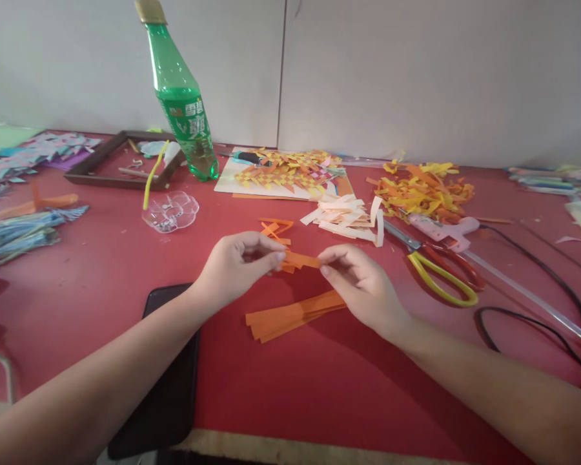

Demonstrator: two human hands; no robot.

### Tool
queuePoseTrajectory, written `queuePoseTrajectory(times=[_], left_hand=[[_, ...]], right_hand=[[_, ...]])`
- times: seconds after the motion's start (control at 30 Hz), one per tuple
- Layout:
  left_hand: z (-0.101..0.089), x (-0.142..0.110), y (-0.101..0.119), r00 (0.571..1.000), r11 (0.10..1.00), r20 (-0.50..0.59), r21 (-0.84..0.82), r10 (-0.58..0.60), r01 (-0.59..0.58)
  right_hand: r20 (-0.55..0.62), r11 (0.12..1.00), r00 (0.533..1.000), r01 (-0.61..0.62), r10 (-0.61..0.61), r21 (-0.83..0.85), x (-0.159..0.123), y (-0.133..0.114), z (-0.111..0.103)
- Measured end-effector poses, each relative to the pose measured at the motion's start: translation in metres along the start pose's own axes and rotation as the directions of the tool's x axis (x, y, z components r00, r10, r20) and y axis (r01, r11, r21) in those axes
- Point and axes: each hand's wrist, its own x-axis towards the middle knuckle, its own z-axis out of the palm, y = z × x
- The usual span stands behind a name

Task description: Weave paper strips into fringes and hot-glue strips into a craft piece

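Between my two hands an orange paper strip (302, 260) is held up level above the red table. My left hand (239, 263) pinches its left end between thumb and fingers. The right end is gripped by my right hand (361, 284) in the same way. Just beyond the strip lie several small folded orange paper pieces (277, 230), partly hidden by my left fingers. Below my hands a fanned stack of orange paper strips (290, 316) rests on the table, its right end close under my right hand.
A black phone (162, 381) lies under my left forearm. Behind stand a green bottle (184, 110), a wooden frame (121, 184) and a clear flower-shaped dish (172, 213). Pale strips (351, 218), a yellow-orange paper pile (423, 190), scissors (443, 279) and a pink glue gun (448, 227) lie right.
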Motion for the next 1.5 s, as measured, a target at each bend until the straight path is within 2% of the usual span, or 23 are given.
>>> queuePoseTrajectory(times=[0.1, 0.17, 0.23, 0.33, 0.53, 0.63, 0.77, 0.83, 0.93, 1.07, 1.13, 1.2, 1.27, 1.37, 1.5], left_hand=[[-0.007, 0.005, -0.005, 0.980, 0.985, -0.174, 0.159, 0.099, -0.071], [-0.011, 0.007, -0.009, 0.966, 0.949, -0.223, 0.310, 0.133, -0.059], [-0.011, 0.007, -0.011, 0.960, 0.904, -0.236, 0.427, 0.147, -0.033], [-0.009, 0.005, -0.010, 0.952, 0.873, -0.226, 0.483, 0.206, -0.074], [-0.004, 0.002, -0.007, 0.936, 0.898, -0.255, 0.425, 0.241, -0.116], [-0.004, 0.002, -0.006, 0.905, 0.897, -0.279, 0.397, 0.321, -0.196], [-0.003, -0.001, -0.003, 0.814, 0.849, -0.314, 0.387, 0.488, -0.360], [-0.002, -0.002, -0.002, 0.794, 0.835, -0.312, 0.377, 0.522, -0.401], [-0.001, -0.004, -0.002, 0.814, 0.841, -0.276, 0.354, 0.512, -0.409], [0.000, -0.008, -0.002, 0.869, 0.880, -0.231, 0.309, 0.438, -0.361], [-0.002, -0.011, 0.000, 0.885, 0.891, -0.177, 0.241, 0.430, -0.385], [-0.004, -0.014, 0.002, 0.887, 0.884, -0.069, 0.140, 0.457, -0.445], [-0.005, -0.015, 0.005, 0.883, 0.882, 0.041, 0.036, 0.468, -0.470], [-0.002, -0.015, 0.007, 0.913, 0.921, 0.123, -0.040, 0.389, -0.387], [0.005, -0.011, 0.005, 0.958, 0.961, 0.089, 0.009, 0.273, -0.275]], right_hand=[[0.067, 0.955, 0.973, 0.231, -0.222, -0.186, -0.003, -0.003, -0.001], [0.193, 0.878, 0.907, 0.413, -0.374, -0.241, -0.005, -0.007, -0.001], [0.312, 0.812, 0.835, 0.531, -0.453, -0.243, -0.007, -0.010, 0.000], [0.396, 0.766, 0.787, 0.590, -0.474, -0.256, -0.009, -0.011, 0.002], [0.408, 0.706, 0.753, 0.644, -0.516, -0.296, -0.011, -0.014, 0.002], [0.421, 0.728, 0.760, 0.627, -0.495, -0.277, -0.014, -0.017, 0.002], [0.392, 0.809, 0.812, 0.541, -0.432, -0.229, -0.015, -0.016, 0.002], [0.371, 0.842, 0.833, 0.503, -0.411, -0.196, -0.014, -0.015, 0.002], [0.352, 0.873, 0.850, 0.464, -0.392, -0.149, -0.011, -0.014, 0.002], [0.326, 0.886, 0.857, 0.451, -0.398, -0.103, -0.012, -0.017, 0.001], [0.250, 0.917, 0.904, 0.383, -0.347, -0.114, -0.015, -0.017, 0.001], [0.138, 0.957, 0.955, 0.275, -0.261, -0.092, -0.019, -0.016, 0.001], [0.046, 0.975, 0.976, 0.216, -0.214, -0.049, -0.021, -0.014, 0.001], [0.077, 0.954, 0.954, 0.294, -0.290, -0.053, -0.019, -0.017, -0.001], [0.237, 0.914, 0.885, 0.406, -0.400, 0.024, -0.013, -0.025, -0.008]])
